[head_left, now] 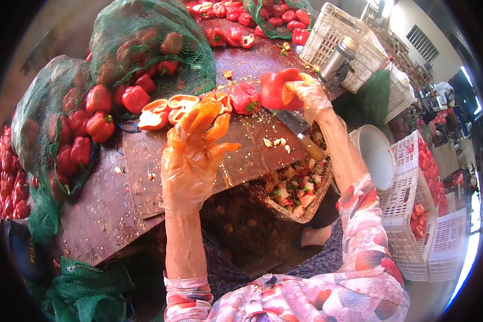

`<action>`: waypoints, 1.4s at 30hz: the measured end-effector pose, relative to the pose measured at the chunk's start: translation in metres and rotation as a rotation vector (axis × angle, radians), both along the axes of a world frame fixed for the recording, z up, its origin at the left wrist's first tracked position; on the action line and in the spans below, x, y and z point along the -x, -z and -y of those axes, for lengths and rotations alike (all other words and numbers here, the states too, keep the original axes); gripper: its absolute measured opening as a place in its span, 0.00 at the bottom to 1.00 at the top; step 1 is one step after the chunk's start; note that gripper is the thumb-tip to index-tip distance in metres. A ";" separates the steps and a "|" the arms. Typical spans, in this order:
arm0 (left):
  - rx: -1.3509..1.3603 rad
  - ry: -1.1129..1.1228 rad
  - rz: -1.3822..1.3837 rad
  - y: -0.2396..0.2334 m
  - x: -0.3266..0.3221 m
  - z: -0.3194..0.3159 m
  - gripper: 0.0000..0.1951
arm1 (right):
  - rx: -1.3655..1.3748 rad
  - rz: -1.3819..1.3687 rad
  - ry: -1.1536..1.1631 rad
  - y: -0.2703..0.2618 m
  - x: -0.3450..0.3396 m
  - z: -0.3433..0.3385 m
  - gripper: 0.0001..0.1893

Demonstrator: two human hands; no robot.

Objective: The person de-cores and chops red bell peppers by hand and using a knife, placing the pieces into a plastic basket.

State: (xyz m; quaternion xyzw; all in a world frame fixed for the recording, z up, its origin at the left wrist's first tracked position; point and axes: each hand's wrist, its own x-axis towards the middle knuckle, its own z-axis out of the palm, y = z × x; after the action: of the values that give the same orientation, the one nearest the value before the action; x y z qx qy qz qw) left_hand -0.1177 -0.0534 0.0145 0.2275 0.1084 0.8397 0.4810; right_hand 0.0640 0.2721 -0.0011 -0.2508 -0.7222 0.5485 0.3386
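A thin clear plastic glove, stained orange at the fingers, covers each hand. My right hand [309, 93] grips a red bell pepper [279, 89] above the table's right side. Held up over the brown board [245, 155], my left hand [197, 161] is empty, its fingers spread. Cut pepper halves [155, 114] lie behind the left hand, pale insides showing. A whole red pepper [244, 98] rests between them and the held one. Below the right hand lies a knife with a wooden handle [310, 147], its blade on the board. Pale seed clumps [277, 142] sit beside it.
Green mesh sacks of red peppers [145, 44] slump along the table's left and far side. A crate of pepper cores [294, 193] sits under the near edge. On the right are a steel thermos [338, 60], a white bucket [372, 157] and plastic crates [402, 205].
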 end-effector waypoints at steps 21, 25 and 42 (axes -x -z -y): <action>0.338 -0.278 -0.242 0.025 0.013 0.008 0.18 | -0.539 0.662 -0.012 -0.021 -0.007 0.174 0.16; 0.541 -0.464 -0.801 0.033 0.000 -0.021 0.13 | -0.520 1.229 -0.069 -0.037 0.030 0.190 0.20; 0.689 -0.669 -1.947 0.085 -0.022 -0.056 0.13 | 0.243 0.010 0.045 0.043 -0.011 0.155 0.10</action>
State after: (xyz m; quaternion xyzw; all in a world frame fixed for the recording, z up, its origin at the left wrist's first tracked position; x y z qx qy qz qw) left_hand -0.0953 0.0026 -0.0705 0.6078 0.7298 0.3117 -0.0266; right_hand 0.0755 0.1167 -0.0439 -0.3090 -0.6462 0.6230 0.3144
